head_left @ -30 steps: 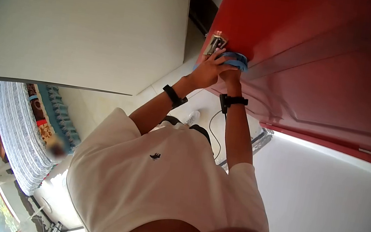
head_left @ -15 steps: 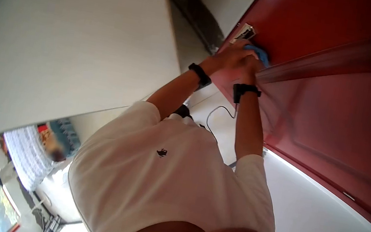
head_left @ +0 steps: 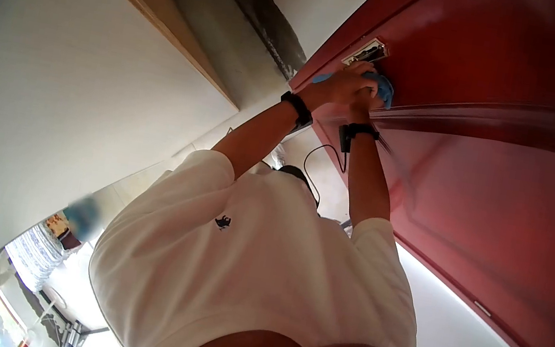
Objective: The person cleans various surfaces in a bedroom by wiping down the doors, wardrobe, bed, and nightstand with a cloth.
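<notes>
nearest: white shirt [head_left: 259, 243], small dark logo on the chest. black wrist straps on both forearms; thin dark cable [head_left: 306, 167] trailing from the right one.

beyond: left hand [head_left: 336, 90] and right hand [head_left: 362, 103] close together, overlapping. left fingers bent, partly open, reaching across toward the right. right fingers mostly hidden; how tightly either hand closes, cannot tell. blue cloth [head_left: 383, 88] at the fingers, seemingly pressed to the red door [head_left: 476, 67], just beside the lock plate [head_left: 366, 53].

progress: hands and cloth have reached the door. no mark or change readable on its face, so what is done and what is left cannot be told.

cloth: blue, soft-looking, bunched, edge curved; a further blue patch shows past the left hand, same piece or not unclear. door: glossy, raised mouldings. plate pale-rimmed, dark in the middle.

farthest: striped fabric [head_left: 34, 256], blurred.
</notes>
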### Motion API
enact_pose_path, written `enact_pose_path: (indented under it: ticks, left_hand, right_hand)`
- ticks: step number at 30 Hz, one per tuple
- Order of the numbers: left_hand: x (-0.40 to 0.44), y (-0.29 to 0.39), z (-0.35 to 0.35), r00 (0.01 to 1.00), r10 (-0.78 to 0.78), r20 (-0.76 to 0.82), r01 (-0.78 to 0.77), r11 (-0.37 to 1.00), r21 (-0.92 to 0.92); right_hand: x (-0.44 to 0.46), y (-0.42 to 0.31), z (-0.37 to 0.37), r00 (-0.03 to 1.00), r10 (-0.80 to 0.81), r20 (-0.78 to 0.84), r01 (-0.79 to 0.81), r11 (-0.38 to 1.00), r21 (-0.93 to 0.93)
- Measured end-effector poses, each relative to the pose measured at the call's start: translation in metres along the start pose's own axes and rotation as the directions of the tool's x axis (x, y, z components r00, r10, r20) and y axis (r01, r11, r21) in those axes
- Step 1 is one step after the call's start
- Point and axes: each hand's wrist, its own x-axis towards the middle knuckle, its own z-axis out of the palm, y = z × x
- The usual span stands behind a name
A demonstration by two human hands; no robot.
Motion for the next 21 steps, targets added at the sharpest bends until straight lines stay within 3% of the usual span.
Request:
enact_pose_path:
  ticks: [2, 4, 5, 7, 10, 11, 13, 15, 17, 18, 20, 21]
  left_hand:
    - [-0.004, -0.001, 0.002, 1.000, -0.011, 0.005, 0.011, 0.999, 0.034]
    - [-0.002, -0.008, 0.009, 0.996, 0.063, -0.070, -0.071, 0.991, -0.115]
    - [0.000, -0.013, 0.013, 0.996, 0.062, -0.059, -0.067, 0.993, -0.100]
    - [0.006, -0.022, 0.020, 0.999, 0.030, -0.042, -0.025, 0.993, 0.114]
    - [0.013, -0.031, 0.019, 0.984, 0.159, -0.080, -0.154, 0.986, 0.070]
    - [0.012, -0.031, 0.019, 0.985, 0.152, -0.078, -0.146, 0.986, 0.083]
    - [0.013, -0.026, 0.019, 0.992, -0.057, -0.114, 0.059, 0.998, 0.016]
    - [0.013, -0.021, 0.014, 0.987, -0.064, -0.146, 0.067, 0.998, 0.012]
    - [0.005, -0.016, 0.005, 0.977, -0.090, -0.192, 0.093, 0.996, 0.005]
    - [-0.001, -0.013, -0.002, 0.973, -0.093, -0.213, 0.092, 0.996, -0.012]
    - [-0.016, -0.001, -0.015, 0.949, -0.122, -0.291, 0.123, 0.992, -0.014]
    - [-0.024, 0.007, -0.022, 0.951, -0.092, -0.295, 0.076, 0.995, -0.064]
  right_hand:
    - [0.001, 0.002, 0.006, 1.000, -0.025, -0.006, 0.025, 0.999, 0.040]
    - [0.007, 0.005, 0.011, 0.999, -0.048, -0.006, 0.048, 0.996, 0.079]
    - [0.010, 0.006, 0.013, 0.999, -0.048, -0.008, 0.049, 0.994, 0.097]
    - [0.015, 0.009, 0.016, 0.999, -0.046, -0.013, 0.048, 0.990, 0.133]
    - [0.023, 0.009, 0.022, 0.998, -0.049, -0.034, 0.054, 0.985, 0.166]
    - [0.026, 0.009, 0.026, 0.998, -0.044, -0.040, 0.051, 0.982, 0.180]
    - [0.030, 0.006, 0.025, 0.998, -0.031, -0.048, 0.040, 0.979, 0.201]
    - [0.032, 0.003, 0.018, 0.997, -0.055, -0.051, 0.065, 0.973, 0.221]
    - [0.027, -0.008, -0.003, 0.980, -0.099, -0.171, 0.165, 0.887, 0.432]
    - [0.028, -0.006, 0.000, 0.978, -0.131, -0.159, 0.189, 0.879, 0.437]
    - [0.046, 0.005, 0.000, 0.766, -0.461, -0.448, 0.635, 0.652, 0.414]
    - [0.045, 0.004, -0.009, 0.796, -0.482, -0.366, 0.604, 0.682, 0.413]
